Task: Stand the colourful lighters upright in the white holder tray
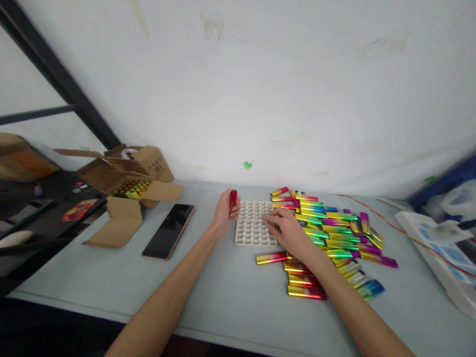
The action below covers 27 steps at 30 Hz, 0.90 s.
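My left hand [223, 213] is closed around a red lighter [233, 196] with a dark top, held upright at the left edge of a white tray [256, 239]. Rows of small round holes cover the tray. Over the tray's right side reaches my right hand [284, 228], palm down, thumb and fingers apart, with nothing visible in it. Beside and beneath that forearm lie many shiny lighters [340, 235] in yellow, green, red, purple and blue. One yellow-red lighter [271, 258] rests just below the tray's front right corner.
Left of the tray lies a black phone [169, 230]. An open cardboard box [109, 176] with yellow-green lighters inside stands at the back left, its flaps spread out. A white device [437, 248] and a red-orange wire [394, 223] are on the right. The wall [238, 99] stands behind.
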Available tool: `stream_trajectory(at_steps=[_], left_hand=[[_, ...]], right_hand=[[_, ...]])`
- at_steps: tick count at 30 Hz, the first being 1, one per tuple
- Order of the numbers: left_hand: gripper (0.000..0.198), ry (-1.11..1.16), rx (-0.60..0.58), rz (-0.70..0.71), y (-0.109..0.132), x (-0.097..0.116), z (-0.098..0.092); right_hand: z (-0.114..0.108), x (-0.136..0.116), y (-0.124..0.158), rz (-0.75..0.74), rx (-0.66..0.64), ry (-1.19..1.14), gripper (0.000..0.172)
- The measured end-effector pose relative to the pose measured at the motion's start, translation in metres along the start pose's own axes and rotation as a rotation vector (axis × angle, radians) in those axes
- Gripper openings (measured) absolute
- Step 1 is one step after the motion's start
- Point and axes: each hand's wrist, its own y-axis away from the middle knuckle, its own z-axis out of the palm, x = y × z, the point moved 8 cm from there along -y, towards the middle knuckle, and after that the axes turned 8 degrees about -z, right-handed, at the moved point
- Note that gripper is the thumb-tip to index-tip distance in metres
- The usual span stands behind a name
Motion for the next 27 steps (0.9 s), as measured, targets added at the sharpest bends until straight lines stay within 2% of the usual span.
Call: stream_trajectory(at_steps=[8, 14, 17, 21, 27], left_hand=[[0.043, -0.037, 0.104, 0.242, -0.003, 0.017, -0.01], [0.046, -0.179, 0.155, 0.366, -0.001, 0.029, -0.016], [0.041, -0.288, 0.175, 0.413, 0.001, 0.035, -0.019], [0.032, -0.432, 0.134, 0.426, 0.001, 0.035, -0.015], [0.023, -0.601, 0.049, 0.394, -0.005, 0.025, -0.012]], right_hand=[[0.002, 0.001, 0.001, -0.005, -0.008, -0.007, 0.021], [-0.003, -0.005, 0.0, -0.019, -0.01, -0.007, 0.021], [-0.004, -0.007, -0.001, -0.026, -0.012, -0.002, 0.02], [-0.001, -0.004, 0.0, -0.017, -0.017, 0.004, 0.02], [0.003, -0.001, -0.001, -0.007, -0.041, -0.031, 0.022]])
